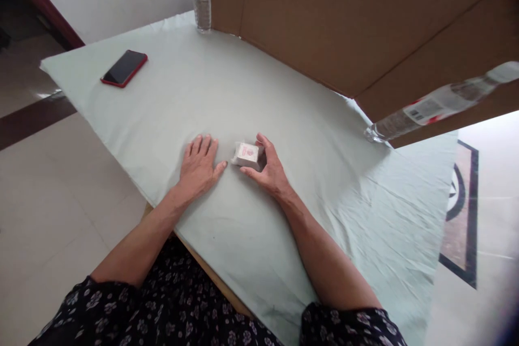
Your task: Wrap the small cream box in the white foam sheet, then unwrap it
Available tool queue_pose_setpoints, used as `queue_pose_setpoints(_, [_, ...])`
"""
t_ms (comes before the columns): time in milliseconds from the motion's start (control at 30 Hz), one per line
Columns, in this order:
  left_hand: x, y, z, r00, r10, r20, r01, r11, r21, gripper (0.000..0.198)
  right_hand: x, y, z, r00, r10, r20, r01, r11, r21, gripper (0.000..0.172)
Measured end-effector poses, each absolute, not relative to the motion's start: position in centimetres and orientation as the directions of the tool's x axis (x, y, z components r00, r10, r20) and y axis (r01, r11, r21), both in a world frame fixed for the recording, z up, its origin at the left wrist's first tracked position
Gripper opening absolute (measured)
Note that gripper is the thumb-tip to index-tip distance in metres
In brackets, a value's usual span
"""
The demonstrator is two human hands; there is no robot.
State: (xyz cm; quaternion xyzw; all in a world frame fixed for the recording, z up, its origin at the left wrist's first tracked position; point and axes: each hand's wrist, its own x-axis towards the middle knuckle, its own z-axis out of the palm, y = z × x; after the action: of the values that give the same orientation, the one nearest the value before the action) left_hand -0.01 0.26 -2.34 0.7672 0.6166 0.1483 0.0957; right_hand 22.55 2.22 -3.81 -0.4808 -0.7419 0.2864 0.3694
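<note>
Here, the small box [246, 153] lies partly between the right hand's [274, 172] parted fingers [266, 145].

Garment [190, 292]: black, loose-looking, printed all over with small flowers in pale grey to white; petals rounded, scattered, finer detail too small to read. Left sleeve [97, 308] and right sleeve [348, 327]: same cloth, same print, both roomy, softly creased, ending well short of the wrist. Left forearm [140, 243] and right forearm [320, 248] bare below the hems. Left hand [198, 167], right hand [271, 170]: bare.
</note>
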Motion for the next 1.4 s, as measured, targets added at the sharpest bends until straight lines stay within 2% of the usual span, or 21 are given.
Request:
queue_pose_setpoints(233, [-5.8,-3.0,-2.3,-0.001,0.993,0.118,0.993,-0.012,0.115,0.067,22.4,2.8,-4.4,-0.28,0.914,0.292,0.469,0.396,-0.79,0.104])
queue_pose_setpoints(467, [-9.5,-5.5,-2.0,-0.198,0.972,0.126,0.978,0.188,0.087,0.07,22.3,3.3,-4.9,-0.264,0.917,0.3,0.455,0.393,-0.799,0.105])
queue_pose_setpoints(667, [-9.0,-6.0,-1.7,-0.191,0.974,0.125,0.978,0.178,0.106,0.063,22.1,3.3,-4.7,-0.232,0.927,0.293,0.429,0.368,-0.825,0.097])
queue_pose_setpoints(767, [-7.5,-5.2,-0.7,-0.123,0.982,0.142,0.975,0.093,0.203,0.062,21.9,3.3,-4.5,-0.229,0.926,0.301,0.419,0.372,-0.828,0.092])
queue_pose_setpoints(867, [-4.9,-3.2,1.0,0.03,0.992,0.119,0.907,-0.077,0.415,0.064,21.9,3.3,-4.3,-0.221,0.927,0.304,0.421,0.372,-0.827,0.088])
queue_pose_setpoints(967, [-1.9,-0.2,2.4,0.178,0.983,0.049,0.72,-0.164,0.674,0.067,21.9,3.1,-4.0,-0.214,0.931,0.296,0.449,0.362,-0.817,0.086])
queue_pose_setpoints(1100, [0.4,4.2,2.4,0.365,0.93,-0.037,0.374,-0.111,0.921,0.081,22.1,2.9,-3.9,-0.225,0.927,0.302,0.482,0.375,-0.792,0.084])
queue_pose_setpoints(1233, [0.4,6.4,0.7,0.523,0.849,-0.073,0.124,0.009,0.992,0.087,22.2,2.5,-4.5,-0.193,0.932,0.308,0.51,0.364,-0.779,0.084])
queue_pose_setpoints(1300, [0.2,6.5,0.0,0.554,0.83,-0.071,0.109,0.013,0.994,0.09,22.2,2.2,-4.7,-0.189,0.929,0.317,0.53,0.369,-0.764,0.084])
queue_pose_setpoints(1400, [0.0,5.9,-0.4,0.563,0.822,-0.086,0.204,-0.037,0.978,0.093,22.3,1.8,-4.6,-0.204,0.922,0.33,0.554,0.387,-0.737,0.083])
